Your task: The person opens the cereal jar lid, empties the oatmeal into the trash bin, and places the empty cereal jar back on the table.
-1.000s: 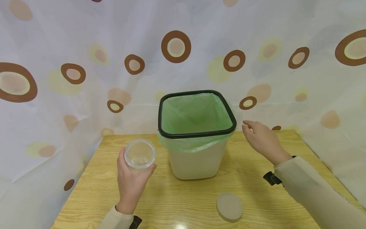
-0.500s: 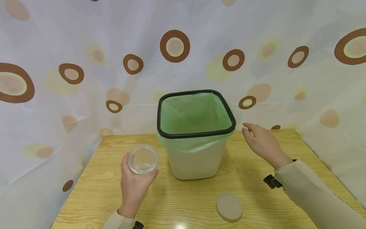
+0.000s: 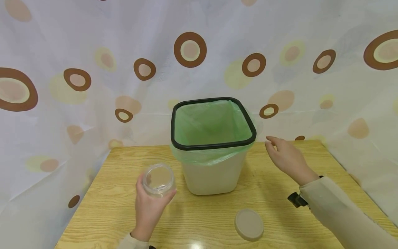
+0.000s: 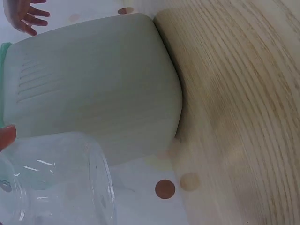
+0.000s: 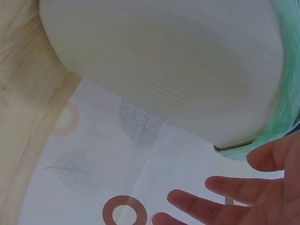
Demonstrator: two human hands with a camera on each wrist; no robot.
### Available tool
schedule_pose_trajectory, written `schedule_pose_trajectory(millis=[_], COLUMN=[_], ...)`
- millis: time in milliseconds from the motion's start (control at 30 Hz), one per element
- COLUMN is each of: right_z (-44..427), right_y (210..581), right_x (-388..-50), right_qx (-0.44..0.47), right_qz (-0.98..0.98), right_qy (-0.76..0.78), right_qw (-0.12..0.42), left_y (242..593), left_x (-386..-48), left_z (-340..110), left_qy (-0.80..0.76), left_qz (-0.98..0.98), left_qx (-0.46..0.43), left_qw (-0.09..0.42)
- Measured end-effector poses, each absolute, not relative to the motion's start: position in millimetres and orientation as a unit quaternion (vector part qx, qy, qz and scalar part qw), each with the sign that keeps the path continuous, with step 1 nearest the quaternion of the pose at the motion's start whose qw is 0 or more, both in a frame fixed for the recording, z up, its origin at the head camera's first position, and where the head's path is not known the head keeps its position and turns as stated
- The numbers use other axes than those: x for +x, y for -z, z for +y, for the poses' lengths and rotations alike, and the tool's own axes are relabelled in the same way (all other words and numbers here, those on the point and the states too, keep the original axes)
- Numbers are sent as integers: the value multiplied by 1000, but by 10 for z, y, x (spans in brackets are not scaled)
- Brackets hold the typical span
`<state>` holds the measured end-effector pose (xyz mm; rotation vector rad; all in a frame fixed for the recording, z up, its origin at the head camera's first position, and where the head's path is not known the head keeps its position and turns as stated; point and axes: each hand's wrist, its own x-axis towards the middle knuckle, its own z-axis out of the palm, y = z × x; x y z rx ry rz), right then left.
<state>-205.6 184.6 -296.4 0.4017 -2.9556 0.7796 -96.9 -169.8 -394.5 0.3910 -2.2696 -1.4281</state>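
A clear, see-through jar without a lid is gripped by my left hand, thumb on its right side and fingers round its left. In the left wrist view the jar looks empty, held above the table. Beside the right rim of the trash bin, my right hand hovers apart from it with nothing in its grasp. Its fingers are spread and relaxed in the right wrist view. A green bag lines the bin under a black rim ring. A round beige lid lies flat at the front.
The wooden table carries the bin near its middle back. A pale curtain with brown rings and leaf shapes hangs behind and on both sides.
My left hand has moved the jar a little to the right and toward me. The right hand has sunk slightly; bin and lid have stayed put.
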Motion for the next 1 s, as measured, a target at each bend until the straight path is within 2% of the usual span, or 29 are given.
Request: schedule_pose_trajectory(millis=[167, 567, 1000], right_z=[1853, 1878, 1877], right_y=[2983, 3013, 3051], right_x=[-2056, -2049, -1973], right_qx=[131, 131, 133], right_qz=[-959, -959, -959], right_qy=[-251, -250, -247], right_qw=[33, 32, 45], left_y=[3989, 4149, 4298], left_x=[-962, -937, -910], left_z=[-1671, -1600, -1530], left_qy=[531, 530, 520], left_qz=[-816, -823, -828], left_qx=[133, 129, 144], left_qw=[186, 159, 151])
